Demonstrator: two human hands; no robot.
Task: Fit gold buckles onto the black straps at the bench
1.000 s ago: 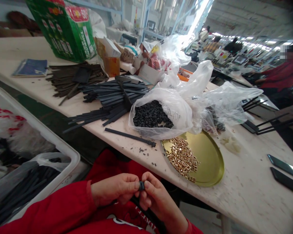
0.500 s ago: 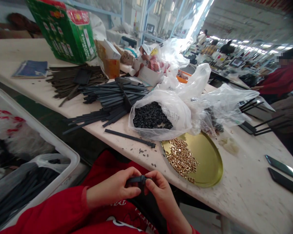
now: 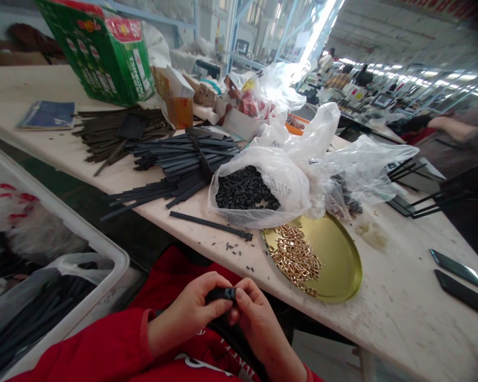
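One dark strap (image 3: 224,293) is held between the two hands, toward six o'clock in the view, off the near edge of the table (image 3: 402,307). It is wrapped by the curled fingers of the left hand (image 3: 193,309), whose thumb is laid along it; its end is pinched by the closed thumb and fingers of the right hand (image 3: 258,318). At two o'clock from the hands, gold-coloured buckles (image 3: 295,257) are heaped on a round tray (image 3: 340,260). Between twelve and one, small black loops (image 3: 242,188) are held in a plastic bag (image 3: 290,183). A loose strap (image 3: 207,224) is laid toward half past eleven, with dark straps (image 3: 183,159) piled beyond at eleven.
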